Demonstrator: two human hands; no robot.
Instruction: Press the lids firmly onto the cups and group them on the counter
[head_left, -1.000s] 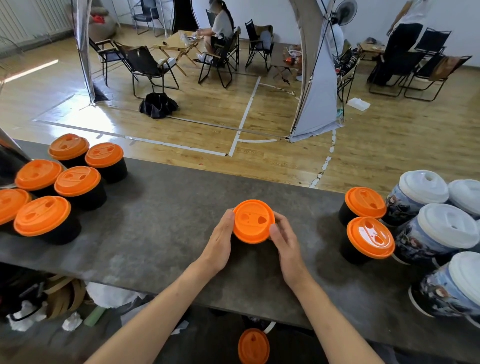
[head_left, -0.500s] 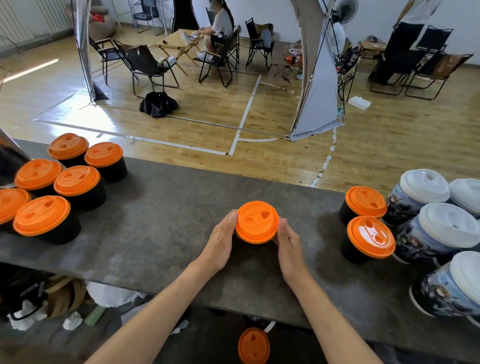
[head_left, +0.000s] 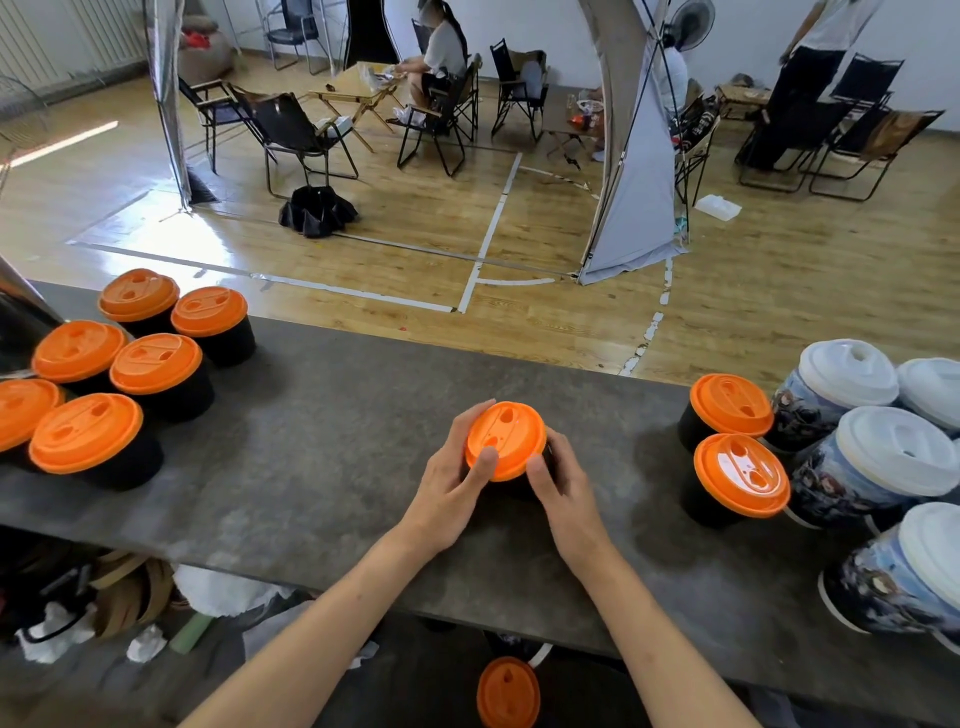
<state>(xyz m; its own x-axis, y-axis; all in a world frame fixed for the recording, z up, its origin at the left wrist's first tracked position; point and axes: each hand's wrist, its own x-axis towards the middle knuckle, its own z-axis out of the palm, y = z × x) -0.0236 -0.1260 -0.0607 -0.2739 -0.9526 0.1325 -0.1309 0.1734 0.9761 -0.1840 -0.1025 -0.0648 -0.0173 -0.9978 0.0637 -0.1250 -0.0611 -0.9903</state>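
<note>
A black cup with an orange lid (head_left: 506, 436) stands in the middle of the dark counter (head_left: 332, 431). My left hand (head_left: 449, 483) wraps its left side, thumb lying on the lid's near rim. My right hand (head_left: 563, 493) holds its right side, thumb at the lid's edge. The cup's body is mostly hidden by my fingers. Several lidded black cups (head_left: 119, 364) are grouped at the far left. Two more orange-lidded black cups (head_left: 732, 447) stand at the right.
Several patterned cups with white lids (head_left: 878, 457) crowd the counter's right end. A loose orange lid (head_left: 508, 693) lies below the counter's near edge, beside clutter (head_left: 104, 597) on a lower shelf. Beyond the counter are a wooden floor, folding chairs and people.
Both hands have closed in around the cup. My left thumb has moved up onto the lid's rim, and the lid has tilted and turned slightly.
</note>
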